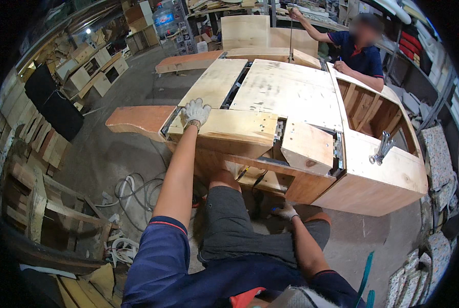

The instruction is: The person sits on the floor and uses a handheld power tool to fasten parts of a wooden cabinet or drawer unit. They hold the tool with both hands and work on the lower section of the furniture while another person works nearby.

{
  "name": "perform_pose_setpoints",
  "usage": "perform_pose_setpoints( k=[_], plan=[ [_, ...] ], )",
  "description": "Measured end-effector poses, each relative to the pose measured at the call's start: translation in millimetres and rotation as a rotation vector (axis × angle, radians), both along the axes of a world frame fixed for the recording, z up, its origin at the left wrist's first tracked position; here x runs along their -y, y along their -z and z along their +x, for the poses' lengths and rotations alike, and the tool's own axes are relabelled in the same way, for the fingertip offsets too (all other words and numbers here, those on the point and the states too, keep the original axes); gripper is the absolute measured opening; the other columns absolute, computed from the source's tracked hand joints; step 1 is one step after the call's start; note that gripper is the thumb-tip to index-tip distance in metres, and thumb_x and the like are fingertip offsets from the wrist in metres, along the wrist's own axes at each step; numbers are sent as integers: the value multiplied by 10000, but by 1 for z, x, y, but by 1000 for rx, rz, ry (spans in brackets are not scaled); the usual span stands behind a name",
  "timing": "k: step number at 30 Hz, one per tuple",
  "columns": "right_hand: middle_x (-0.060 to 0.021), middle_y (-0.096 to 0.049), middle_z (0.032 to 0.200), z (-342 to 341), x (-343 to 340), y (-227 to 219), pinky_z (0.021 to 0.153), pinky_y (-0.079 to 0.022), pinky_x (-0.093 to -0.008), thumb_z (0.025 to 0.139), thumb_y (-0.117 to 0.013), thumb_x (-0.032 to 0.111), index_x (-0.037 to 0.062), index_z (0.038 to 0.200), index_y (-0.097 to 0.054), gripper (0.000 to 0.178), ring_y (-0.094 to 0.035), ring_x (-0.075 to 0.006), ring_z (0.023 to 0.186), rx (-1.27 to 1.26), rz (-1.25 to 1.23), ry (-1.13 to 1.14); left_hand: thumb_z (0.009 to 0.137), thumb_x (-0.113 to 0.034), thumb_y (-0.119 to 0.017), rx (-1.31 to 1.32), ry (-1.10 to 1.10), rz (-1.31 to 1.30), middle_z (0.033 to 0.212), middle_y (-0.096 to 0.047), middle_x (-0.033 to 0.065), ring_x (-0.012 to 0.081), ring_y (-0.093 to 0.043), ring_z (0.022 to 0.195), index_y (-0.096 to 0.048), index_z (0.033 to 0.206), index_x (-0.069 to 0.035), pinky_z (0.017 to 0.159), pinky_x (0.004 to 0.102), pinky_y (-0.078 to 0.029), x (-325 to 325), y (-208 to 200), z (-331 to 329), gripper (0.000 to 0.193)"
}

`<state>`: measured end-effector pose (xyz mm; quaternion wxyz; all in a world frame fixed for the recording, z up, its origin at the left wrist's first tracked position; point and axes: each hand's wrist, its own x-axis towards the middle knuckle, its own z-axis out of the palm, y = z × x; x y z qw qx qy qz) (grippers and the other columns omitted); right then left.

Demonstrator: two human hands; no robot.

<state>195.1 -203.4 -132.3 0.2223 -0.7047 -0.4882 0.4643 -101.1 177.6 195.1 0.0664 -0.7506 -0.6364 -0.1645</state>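
A wooden sofa-bed frame [296, 90] with plywood panels and metal hinges stands before me. My left hand [196, 111], in a pale work glove, lies with fingers spread on the near left corner of its top. An orange-brown curved wooden arm piece [142, 119] juts out left of that hand. My right hand [286, 210], also gloved, is low by my knee, below the frame's front board [309, 189]. Its fingers look curled round something small with a blue part, too hidden to name. A hinged wooden block [307, 146] sits tilted on the near edge.
Opposite, a co-worker [360, 51] leans at the far right end with a long thin rod. Several metal fittings [382, 149] lie on the right box section [388, 174]. Cables [137, 192] coil on the floor at left, near a rough wooden frame [60, 205]. Foam blocks [437, 159] line the right.
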Motion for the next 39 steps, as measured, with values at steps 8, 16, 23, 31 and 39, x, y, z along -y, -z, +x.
perform_pose_setpoints(
  k=[8,16,23,31,39],
  plan=[
    [-178,-687,1163,-4,0,-1,898,-528,-399,742,-831,394,19,1269,-596,689,-655,-307,1055,32,-73,50,885,-493,-489,-8,-21,18,1258,-609,173,361,-562,1192,-619,1198,-105,1009,530,-417,-3,7,-5,515],
    [-194,-663,1246,-20,-18,15,920,-533,-403,746,-770,448,35,1313,-594,723,-656,-313,1100,-77,-24,-35,899,-492,-457,-201,74,97,1211,-657,166,356,-617,1136,-663,1133,-119,942,514,-477,-51,9,-63,486],
    [-219,-654,1245,7,-1,12,951,-509,-417,722,-776,509,6,1315,-583,801,-643,-347,1116,195,-143,-15,901,-477,-434,-52,43,-81,1302,-609,144,358,-558,1214,-629,1201,-130,992,546,-421,-18,8,7,499],
    [-223,-648,1257,2,1,7,974,-493,-412,743,-772,524,12,1315,-587,791,-621,-355,1150,80,-148,0,907,-473,-414,-54,41,-101,1342,-575,150,368,-540,1227,-604,1236,-134,1017,554,-395,-16,5,2,509],
    [-206,-638,1288,12,3,16,987,-485,-403,802,-745,473,19,1330,-586,715,-613,-329,1168,17,-83,-47,908,-450,-434,-25,104,2,1238,-630,204,413,-584,1150,-629,1161,-119,952,555,-440,-21,12,7,460]
  ],
)
